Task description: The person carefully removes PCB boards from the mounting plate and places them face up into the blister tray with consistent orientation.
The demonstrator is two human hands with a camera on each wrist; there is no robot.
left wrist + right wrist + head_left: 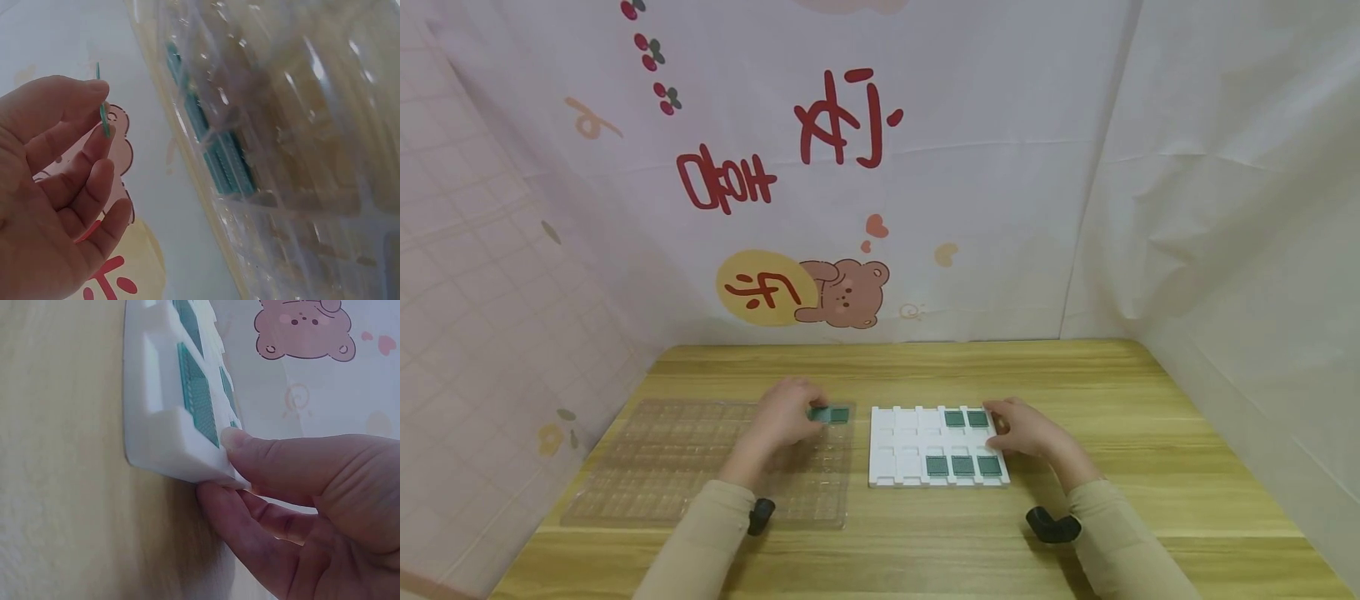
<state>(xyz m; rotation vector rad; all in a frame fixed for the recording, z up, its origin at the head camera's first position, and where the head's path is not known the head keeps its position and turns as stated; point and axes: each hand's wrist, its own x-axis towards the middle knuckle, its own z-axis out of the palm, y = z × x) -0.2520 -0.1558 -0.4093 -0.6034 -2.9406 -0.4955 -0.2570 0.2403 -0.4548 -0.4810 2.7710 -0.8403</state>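
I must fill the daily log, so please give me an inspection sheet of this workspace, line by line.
Surface: wooden table, bare wood around the trays.
Job's things: white tray with five green chips seated, other pockets empty; clear tray on the left, with green chips in its pockets; one green chip held.
Clutter: nothing seen.
Grippers: left hand pinches the green chip over the clear tray; right hand grips the white tray's edge, thumb on top.
Cables: nothing seen.
Surroundings: printed cloth backdrop with a bear; white sheet at right.
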